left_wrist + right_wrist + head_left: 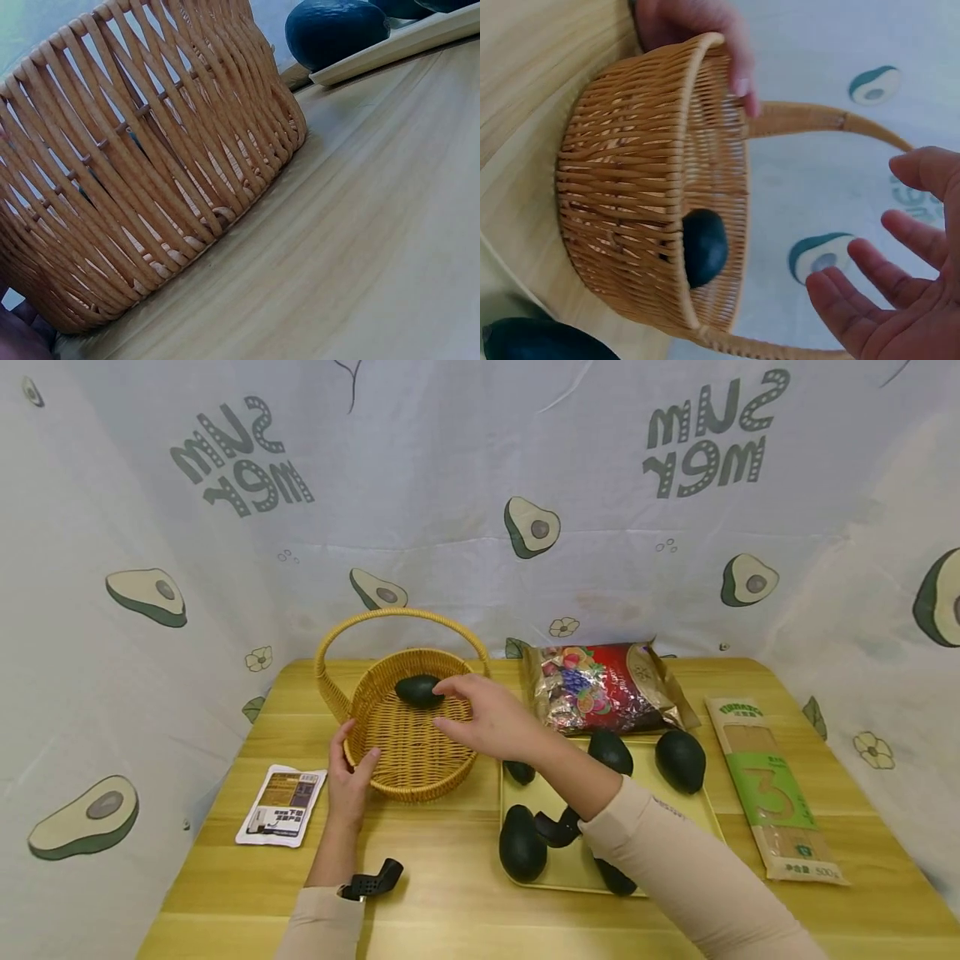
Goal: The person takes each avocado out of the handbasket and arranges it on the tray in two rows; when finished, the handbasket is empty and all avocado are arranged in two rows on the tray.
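Note:
A round wicker basket (408, 787) with a tall arched handle stands on the table, and one dark green avocado (418, 691) lies inside it toward the back. My left hand (352, 785) grips the near left side of the basket's rim; in the right wrist view its fingers (740, 71) reach over the edge. Above the right part of the basket hovers my right hand (491, 718), fingers spread and holding nothing, as the right wrist view confirms. More avocados (522, 843) lie on a pale yellow tray (652, 802) to the right, partly hidden by my right forearm.
Behind the tray lies a shiny red and gold bag (607, 687) with fruit pictures. A pack of noodles (772, 785) is at the far right. Left of my left forearm lies a small white pouch (281, 806). An avocado-print curtain (450, 485) hangs behind the table.

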`<state>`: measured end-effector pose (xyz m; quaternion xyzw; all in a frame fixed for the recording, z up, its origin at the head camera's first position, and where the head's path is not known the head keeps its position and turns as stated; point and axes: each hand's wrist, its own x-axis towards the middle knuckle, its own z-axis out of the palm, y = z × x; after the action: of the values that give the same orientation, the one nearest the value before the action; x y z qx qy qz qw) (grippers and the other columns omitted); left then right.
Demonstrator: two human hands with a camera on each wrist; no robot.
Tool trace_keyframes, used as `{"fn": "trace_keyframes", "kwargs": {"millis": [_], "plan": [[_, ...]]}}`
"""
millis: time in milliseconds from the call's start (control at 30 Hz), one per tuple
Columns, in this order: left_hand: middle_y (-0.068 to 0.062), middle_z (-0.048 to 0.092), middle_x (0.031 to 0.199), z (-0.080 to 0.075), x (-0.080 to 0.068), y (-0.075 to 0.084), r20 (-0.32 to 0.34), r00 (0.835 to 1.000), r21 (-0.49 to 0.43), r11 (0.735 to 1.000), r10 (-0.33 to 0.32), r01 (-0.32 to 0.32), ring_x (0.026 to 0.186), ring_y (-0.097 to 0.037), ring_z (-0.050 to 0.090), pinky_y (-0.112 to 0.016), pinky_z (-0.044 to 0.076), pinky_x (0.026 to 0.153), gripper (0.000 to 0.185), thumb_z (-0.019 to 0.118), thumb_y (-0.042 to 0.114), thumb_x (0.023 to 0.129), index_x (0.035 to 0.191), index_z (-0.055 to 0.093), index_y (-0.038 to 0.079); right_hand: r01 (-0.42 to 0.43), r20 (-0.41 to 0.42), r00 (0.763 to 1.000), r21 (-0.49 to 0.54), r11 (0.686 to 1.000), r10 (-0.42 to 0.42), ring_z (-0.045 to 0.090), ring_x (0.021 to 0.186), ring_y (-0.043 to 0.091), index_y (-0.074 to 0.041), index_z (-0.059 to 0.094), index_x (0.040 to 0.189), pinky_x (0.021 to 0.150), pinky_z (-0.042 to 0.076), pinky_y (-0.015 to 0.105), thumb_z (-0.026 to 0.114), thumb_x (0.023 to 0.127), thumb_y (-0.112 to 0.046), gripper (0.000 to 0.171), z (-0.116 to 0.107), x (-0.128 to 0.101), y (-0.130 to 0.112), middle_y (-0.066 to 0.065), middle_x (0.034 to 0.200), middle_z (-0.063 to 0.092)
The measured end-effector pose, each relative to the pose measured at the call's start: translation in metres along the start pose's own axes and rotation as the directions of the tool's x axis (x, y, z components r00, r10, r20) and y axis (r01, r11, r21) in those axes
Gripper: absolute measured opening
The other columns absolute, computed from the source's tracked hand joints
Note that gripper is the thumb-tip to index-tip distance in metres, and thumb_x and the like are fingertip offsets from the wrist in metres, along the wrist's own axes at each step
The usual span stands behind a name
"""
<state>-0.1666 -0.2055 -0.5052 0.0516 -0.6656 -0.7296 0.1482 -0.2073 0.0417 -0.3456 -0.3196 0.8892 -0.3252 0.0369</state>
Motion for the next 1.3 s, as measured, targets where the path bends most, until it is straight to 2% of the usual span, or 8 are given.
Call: {"fn": "trace_keyframes", "kwargs": {"millis": [167,433,533,700,933,1033,1200,1300], "plan": [[-0.016,0.032,0.159,0.000,0.000,-0.001,0.002,1.000,-0.008,1.000,0.004,-0.004,0.138,-0.032,0.040,-0.013,0.043,0.096,0.062,0.056,0.005,0.100,0.156,0.031,0.006,-0.011,-0.011,1.000,-0.007,1.000,0.010,0.057,0.130,0.028,-0.011,0.060,0.137,0.108,0.047,0.046,0.069,0.098,-0.033,0.046,0.019,0.025,0.007,0.008,0.139,0.062],[-0.016,0.033,0.157,-0.001,0.002,-0.001,0.008,1.000,-0.014,1.000,0.013,-0.013,0.136,-0.033,0.042,-0.014,0.045,0.095,0.062,0.057,0.005,0.100,0.155,0.031,0.006,-0.131,-0.021,0.990,0.147,0.980,0.136,0.054,0.132,0.036,-0.011,0.058,0.141,0.105,0.048,0.049,0.066,0.099,-0.029,0.047,0.047,0.058,0.023,0.013,0.144,0.055],[-0.014,0.031,0.158,-0.001,0.002,-0.001,0.006,1.000,-0.014,1.000,0.016,-0.016,0.137,-0.031,0.040,-0.014,0.044,0.096,0.062,0.057,0.004,0.099,0.155,0.031,0.005,-0.177,-0.014,0.983,0.169,0.970,0.182,0.055,0.130,0.036,-0.013,0.055,0.144,0.103,0.050,0.049,0.065,0.100,-0.030,0.049,0.056,0.067,0.027,0.013,0.148,0.050],[-0.017,0.033,0.156,-0.001,0.002,-0.002,0.013,1.000,-0.031,0.999,0.026,-0.026,0.135,-0.033,0.042,-0.015,0.046,0.095,0.062,0.057,0.001,0.098,0.155,0.031,0.004,-0.237,-0.023,0.969,0.160,0.958,0.244,0.052,0.130,0.035,-0.017,0.052,0.147,0.100,0.051,0.049,0.066,0.100,-0.030,0.052,0.068,0.079,0.033,0.013,0.153,0.042],[-0.017,0.033,0.158,0.002,0.002,-0.002,0.015,1.000,-0.025,1.000,0.016,-0.016,0.136,-0.035,0.042,-0.015,0.046,0.094,0.063,0.058,0.003,0.097,0.155,0.032,0.005,-0.288,-0.011,0.956,0.126,0.949,0.292,0.034,0.148,0.039,-0.015,0.045,0.153,0.112,0.042,0.055,0.067,0.098,-0.022,0.060,0.078,0.090,0.047,0.014,0.162,0.032],[-0.015,0.032,0.159,0.003,0.003,-0.002,0.011,1.000,-0.025,1.000,0.016,-0.016,0.138,-0.035,0.041,-0.015,0.046,0.094,0.063,0.058,0.003,0.097,0.155,0.032,0.005,-0.282,0.015,0.959,0.096,0.955,0.282,0.036,0.148,0.040,-0.013,0.041,0.156,0.114,0.041,0.055,0.068,0.097,-0.021,0.066,0.080,0.093,0.050,0.016,0.165,0.029],[-0.013,0.031,0.160,0.002,0.002,-0.001,0.004,1.000,-0.024,0.999,0.025,-0.025,0.140,-0.034,0.039,-0.014,0.045,0.096,0.063,0.058,0.003,0.097,0.154,0.032,0.004,-0.293,0.065,0.955,0.061,0.954,0.289,0.039,0.147,0.039,-0.019,0.035,0.160,0.116,0.038,0.054,0.069,0.098,-0.024,0.071,0.088,0.095,0.057,0.013,0.168,0.024],[-0.013,0.031,0.159,0.001,0.002,-0.001,0.001,1.000,-0.026,0.999,0.023,-0.023,0.139,-0.034,0.039,-0.014,0.045,0.096,0.063,0.058,0.002,0.097,0.154,0.032,0.004,-0.309,0.050,0.951,0.060,0.949,0.306,0.048,0.139,0.040,-0.021,0.039,0.156,0.112,0.044,0.052,0.069,0.098,-0.025,0.065,0.094,0.096,0.059,0.013,0.163,0.030]]}}
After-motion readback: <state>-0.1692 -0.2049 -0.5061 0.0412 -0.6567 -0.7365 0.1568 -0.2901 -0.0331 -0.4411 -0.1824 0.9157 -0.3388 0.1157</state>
